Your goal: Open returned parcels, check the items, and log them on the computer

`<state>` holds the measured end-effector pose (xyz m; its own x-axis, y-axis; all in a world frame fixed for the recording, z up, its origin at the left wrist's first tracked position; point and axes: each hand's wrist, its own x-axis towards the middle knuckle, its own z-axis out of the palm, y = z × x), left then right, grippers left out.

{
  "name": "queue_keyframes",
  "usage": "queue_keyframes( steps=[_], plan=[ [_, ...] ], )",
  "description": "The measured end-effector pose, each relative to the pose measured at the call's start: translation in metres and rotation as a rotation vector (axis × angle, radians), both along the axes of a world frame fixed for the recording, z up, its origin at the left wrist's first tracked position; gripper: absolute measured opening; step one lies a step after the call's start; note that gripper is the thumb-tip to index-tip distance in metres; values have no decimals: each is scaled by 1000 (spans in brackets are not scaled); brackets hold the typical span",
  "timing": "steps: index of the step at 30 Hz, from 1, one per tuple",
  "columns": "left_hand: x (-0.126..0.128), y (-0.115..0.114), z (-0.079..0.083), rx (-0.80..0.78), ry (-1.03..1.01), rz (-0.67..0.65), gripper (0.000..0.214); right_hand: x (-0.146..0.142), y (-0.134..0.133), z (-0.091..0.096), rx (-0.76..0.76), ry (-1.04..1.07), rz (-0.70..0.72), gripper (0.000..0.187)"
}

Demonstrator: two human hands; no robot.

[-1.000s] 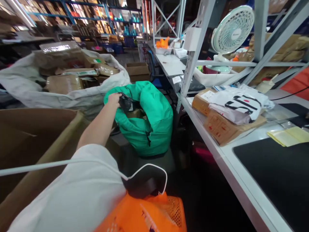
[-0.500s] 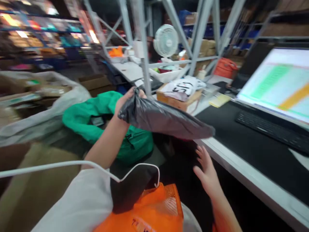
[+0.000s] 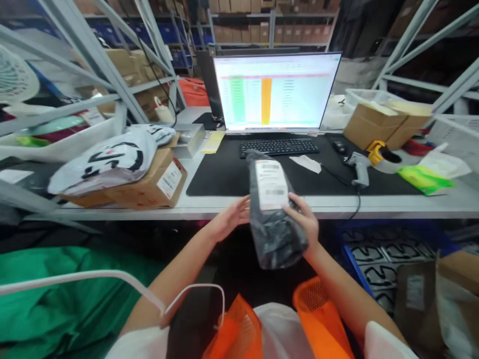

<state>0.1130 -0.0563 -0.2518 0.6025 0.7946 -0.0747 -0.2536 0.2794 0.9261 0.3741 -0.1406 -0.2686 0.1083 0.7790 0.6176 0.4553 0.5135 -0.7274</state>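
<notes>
Head view: both hands grip a black parcel before the desk; right hand wraps it, left hand presses its side.

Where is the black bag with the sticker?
The black bag is at the middle of the head view, held between both hands, left and right, before the keyboard.
</notes>
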Motion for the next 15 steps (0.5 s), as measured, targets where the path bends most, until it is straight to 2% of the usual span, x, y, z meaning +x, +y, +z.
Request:
queue_keyframes(
  steps=[2,4,5,7,10,11,13,15],
  plan=[
    [32,19,5,-175,-92,-66,69,-1,4,5,93,-196,137,32],
    [55,41,14,-284,-90,19,54,11,8,6,131,-411,205,45],
    [63,52,18,-307,-71,83,47,25,11,7,129,-487,173,51],
    [71,76,28,-293,-37,208,38,74,21,7,82,-552,0,52],
    [74,116,39,-203,-23,301,34,180,50,14,-45,-528,-405,44],
    [74,130,42,-171,-18,311,35,217,61,18,-130,-510,-559,46],
    [76,158,43,-147,12,293,38,282,85,25,-416,-492,-803,60],
    [76,183,37,-191,64,246,40,327,107,30,-749,-458,-910,73]
  ],
)
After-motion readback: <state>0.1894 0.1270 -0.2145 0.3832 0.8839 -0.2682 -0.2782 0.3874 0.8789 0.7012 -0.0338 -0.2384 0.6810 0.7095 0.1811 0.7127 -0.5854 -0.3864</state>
